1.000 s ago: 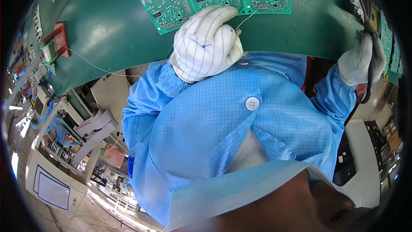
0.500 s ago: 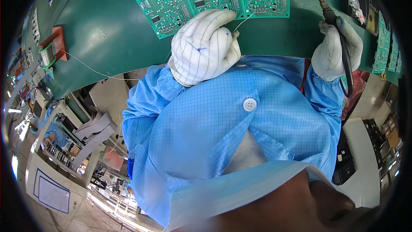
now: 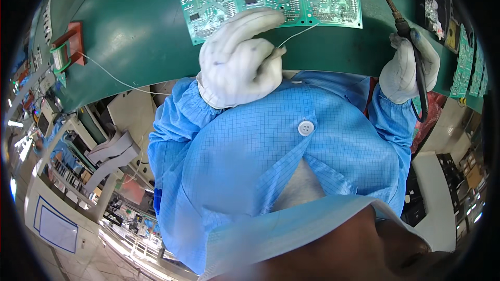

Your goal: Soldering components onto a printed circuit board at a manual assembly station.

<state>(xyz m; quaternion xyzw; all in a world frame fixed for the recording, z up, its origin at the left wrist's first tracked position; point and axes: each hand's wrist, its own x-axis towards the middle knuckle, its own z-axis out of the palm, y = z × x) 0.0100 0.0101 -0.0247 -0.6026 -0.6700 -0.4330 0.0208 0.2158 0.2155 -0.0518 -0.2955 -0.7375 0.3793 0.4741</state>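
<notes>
A green circuit board panel (image 3: pixel 271 0) lies on the green bench mat, its far edge cut off by the picture. My gloved left hand (image 3: pixel 239 60) is at its near edge, thumb and a finger pinched on thin solder wire (image 3: pixel 298 35). The wire's free end reaches the board's near edge. Its forefinger stretches along the board's edge. On the right, my gloved right hand (image 3: pixel 407 67) is closed round the handle of a soldering iron (image 3: pixel 398 18). The iron's tip points up and away, right of the board and apart from it.
At the left a red stand holds a green-rimmed solder spool (image 3: pixel 61 57); wire trails from it toward my left sleeve. A black tray (image 3: pixel 432 10) with whitish scraps stands at the far right. More green boards (image 3: pixel 462 65) sit by the bench's right edge.
My left hand has turned and its fingers have spread a little, still on the wire. The board appears slightly farther right in view. My right hand holds the iron much as before.
</notes>
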